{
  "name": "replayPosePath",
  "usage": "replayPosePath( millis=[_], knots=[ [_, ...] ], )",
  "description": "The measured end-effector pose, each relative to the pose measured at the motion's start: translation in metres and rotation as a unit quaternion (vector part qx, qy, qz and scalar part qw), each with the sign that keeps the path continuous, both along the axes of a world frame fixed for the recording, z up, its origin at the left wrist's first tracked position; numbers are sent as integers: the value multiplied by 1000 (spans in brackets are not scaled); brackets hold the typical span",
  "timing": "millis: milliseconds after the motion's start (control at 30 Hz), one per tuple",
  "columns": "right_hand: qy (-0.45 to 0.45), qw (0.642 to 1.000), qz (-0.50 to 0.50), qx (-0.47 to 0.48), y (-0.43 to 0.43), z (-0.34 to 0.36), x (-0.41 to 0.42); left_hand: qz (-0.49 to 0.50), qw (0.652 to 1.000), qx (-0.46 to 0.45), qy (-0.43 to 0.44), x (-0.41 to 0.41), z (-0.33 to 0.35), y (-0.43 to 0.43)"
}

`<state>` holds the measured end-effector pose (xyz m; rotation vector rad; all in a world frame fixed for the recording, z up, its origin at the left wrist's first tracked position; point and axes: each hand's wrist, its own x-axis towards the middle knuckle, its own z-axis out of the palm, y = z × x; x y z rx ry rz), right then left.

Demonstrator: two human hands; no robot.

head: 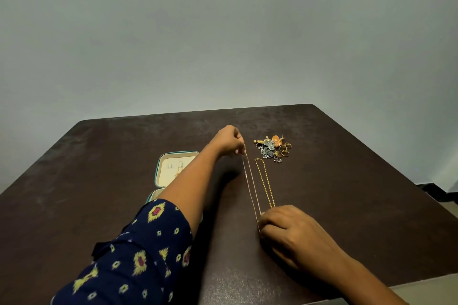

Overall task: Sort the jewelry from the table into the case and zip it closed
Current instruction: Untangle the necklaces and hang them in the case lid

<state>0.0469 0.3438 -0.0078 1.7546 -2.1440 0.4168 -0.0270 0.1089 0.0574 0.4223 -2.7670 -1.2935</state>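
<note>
**Jewelry update: thin chain (250, 181) strung between both hands**

From my feed, the thin chain is a fine pale-gold one, doubled over so it reads as two close strands. It runs in a straight line from the left hand (230, 141) at the far end to the right hand (292, 233) at the near end. Just to its right, a chunkier yellow chain (265, 181) lies flat on the table (99, 181), also doubled. Its near end disappears behind the right hand. Beyond that sits a small pile of jewelry (272, 147): gold rings, silvery pieces and something orange.

Left hand's fingers are bunched up tight, pinching the far end of the thin chain. Right hand is knuckles-up with curled fingers, pinching the near end low by the tabletop. I can't tell if it also touches the yellow chain.

The left forearm reaches out across the case (158, 168), which sits open on the table's left half. It has a teal edge and a cream lining, with something small and gold inside. That arm's sleeve (138, 255) is navy with yellow-and-pink motifs.

Table is dark brown and a bit scuffed, with a plain grey wall (223, 32) behind.
</note>
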Motion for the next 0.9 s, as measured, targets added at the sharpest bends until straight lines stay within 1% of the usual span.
replayPosePath(
  millis=[100,200,367,467,633,667,700,767,800,833,900],
  knots=[
    [21,1000,5,-9,0,3,1,3,998,54,40,7,7,0],
    [39,999,3,-12,1,5,2,4,995,72,62,12,14,-1],
    [51,998,9,-19,2,10,2,4,983,166,74,24,28,-1],
    [57,998,8,-10,3,11,4,2,976,206,72,30,34,0],
    [71,997,-3,13,1,10,8,49,959,263,97,35,40,0],
    [52,999,-4,2,1,9,8,57,956,271,98,36,40,0],
    [14,1000,-1,-16,0,9,9,63,953,279,99,37,39,0],
    [-113,991,5,-72,-1,11,12,72,944,307,101,39,38,2],
    [-201,974,1,-107,-2,14,14,76,938,323,102,41,37,3],
    [-299,943,-4,-145,-3,18,17,79,932,337,104,43,37,5],
    [-476,850,1,-225,-5,26,19,82,925,355,109,47,36,9]
  ],
)
